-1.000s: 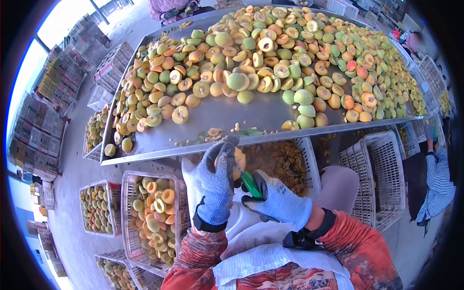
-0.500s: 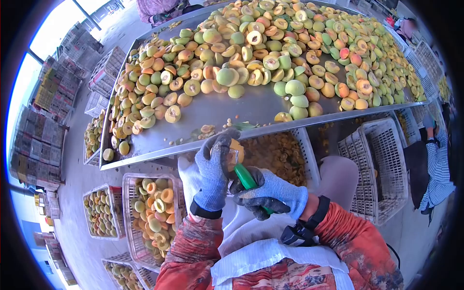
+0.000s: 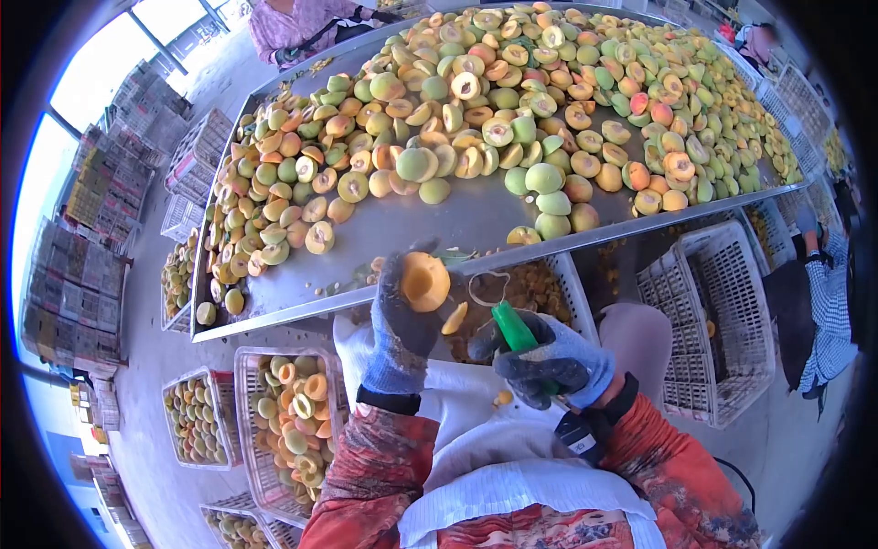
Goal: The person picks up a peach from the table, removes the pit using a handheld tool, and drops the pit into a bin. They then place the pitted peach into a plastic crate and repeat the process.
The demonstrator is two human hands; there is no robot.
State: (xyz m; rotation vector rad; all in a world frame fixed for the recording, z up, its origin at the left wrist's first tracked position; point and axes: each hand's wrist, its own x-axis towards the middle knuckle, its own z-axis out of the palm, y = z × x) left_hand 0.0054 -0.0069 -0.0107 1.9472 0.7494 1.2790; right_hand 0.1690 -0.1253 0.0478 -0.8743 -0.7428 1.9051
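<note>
"What's in the left hand (image 3: pixel 404 320)?"

"A half (image 3: pixel 425 281) of fruit, just left of the view's centre. The gloved fingers and thumb grip its edge, and its hollow faces the camera."

"And the right hand (image 3: pixel 553 357)?"

"Closed around the green handle of a tool (image 3: pixel 514 328), toward four o'clock from the half. Its thin loop (image 3: pixel 489 288) points up to eleven, just beside the half but apart from it."

"Anything between them?"

"A chip (image 3: pixel 455 318), at five o'clock from the half, seen against the scraps (image 3: pixel 526 288). I can't tell if it's in the air or resting."

"Where's the pile (image 3: pixel 512 101)?"

"On the metal worktop (image 3: pixel 393 220), sweeping from ten round to two o'clock, whole-looking pieces and cut halves mixed."

"Below that?"

"A crate (image 3: pixel 245 389) of fruit between seven and eight, and a white bin (image 3: pixel 743 302) between three and four."

"Anyone else?"

"One person (image 3: pixel 285 35) at eleven, across the worktop, and a checked sleeve (image 3: pixel 826 316) at three."
</note>
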